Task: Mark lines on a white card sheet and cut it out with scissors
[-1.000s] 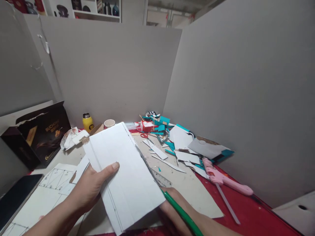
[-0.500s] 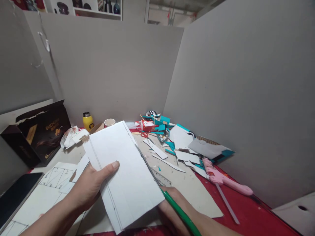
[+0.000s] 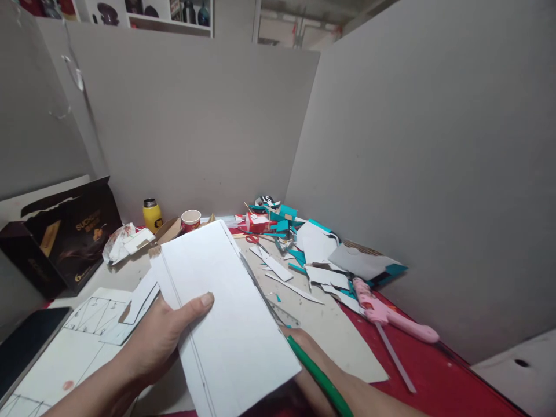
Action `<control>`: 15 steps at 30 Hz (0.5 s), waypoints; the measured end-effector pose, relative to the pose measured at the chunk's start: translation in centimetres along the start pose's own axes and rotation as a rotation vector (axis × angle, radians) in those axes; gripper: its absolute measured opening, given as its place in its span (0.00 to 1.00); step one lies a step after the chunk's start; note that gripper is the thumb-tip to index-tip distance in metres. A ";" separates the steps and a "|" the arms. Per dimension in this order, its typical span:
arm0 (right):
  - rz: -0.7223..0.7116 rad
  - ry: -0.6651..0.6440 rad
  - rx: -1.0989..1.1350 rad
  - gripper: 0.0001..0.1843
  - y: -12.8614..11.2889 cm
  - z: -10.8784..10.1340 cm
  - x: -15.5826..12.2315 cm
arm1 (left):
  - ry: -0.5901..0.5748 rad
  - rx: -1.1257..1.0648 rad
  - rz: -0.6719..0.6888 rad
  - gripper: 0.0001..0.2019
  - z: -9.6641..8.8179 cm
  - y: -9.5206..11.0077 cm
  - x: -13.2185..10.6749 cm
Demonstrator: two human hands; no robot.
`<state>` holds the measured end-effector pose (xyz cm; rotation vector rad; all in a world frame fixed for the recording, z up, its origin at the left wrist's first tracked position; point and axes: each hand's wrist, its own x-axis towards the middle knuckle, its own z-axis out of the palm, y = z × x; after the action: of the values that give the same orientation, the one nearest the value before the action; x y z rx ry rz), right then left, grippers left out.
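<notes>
Two hands: both the person's own, both busy at the near end of the desk.
Left hand (image 3: 160, 339): gripping the white card sheet (image 3: 226, 318) near its left edge, thumb flat on top, fingers tucked under.
White card sheet: held up off the desk and a bit tilted, long side running away from the camera, with faint pencil lines down its left part.
Right hand (image 3: 313, 368): low right and half hidden by the sheet's corner. It's closed round a green pen (image 3: 319, 376), but the fingertips are out of sight.
Green pen: top end sits right at the sheet's right edge, the rest slants down to the bottom of the frame.
Ruler (image 3: 284, 314): clear plastic, flat on the grey board, just beside the sheet's right edge.
Glue gun (image 3: 391, 315): pink, lying on the red table (image 3: 434, 376), well apart from both hands.
Scrap pile (image 3: 299, 243): teal and white offcuts heaped in the far corner.
Back row: yellow bottle (image 3: 153, 214) and paper cup (image 3: 191, 220) near the partition.
Far left: dark box (image 3: 65, 237), plus a drawn-on sheet (image 3: 87, 324) near the left forearm.
</notes>
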<state>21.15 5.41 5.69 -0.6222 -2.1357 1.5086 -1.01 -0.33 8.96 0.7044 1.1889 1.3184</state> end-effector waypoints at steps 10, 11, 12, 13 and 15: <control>0.009 0.024 0.086 0.14 -0.3 0.1 -0.1 | -0.029 0.004 0.027 0.29 0.2 -0.1 -0.1; -0.002 0.026 0.084 0.13 -0.4 0.1 -0.1 | -0.030 0.001 0.026 0.29 0.2 -0.1 -0.1; -0.012 0.027 0.076 0.13 -0.5 0.1 -0.1 | -0.031 -0.002 0.024 0.29 0.2 -0.1 -0.2; -0.019 0.031 0.066 0.13 -0.6 0.1 -0.1 | -0.031 -0.005 0.022 0.29 0.2 0.0 -0.2; -0.032 0.039 0.045 0.14 -0.6 0.2 -0.2 | -0.034 -0.006 0.025 0.29 0.3 0.0 -0.2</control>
<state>21.11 4.99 6.14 -0.5942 -2.0673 1.5104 -0.72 -0.42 9.06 0.7364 1.1515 1.3250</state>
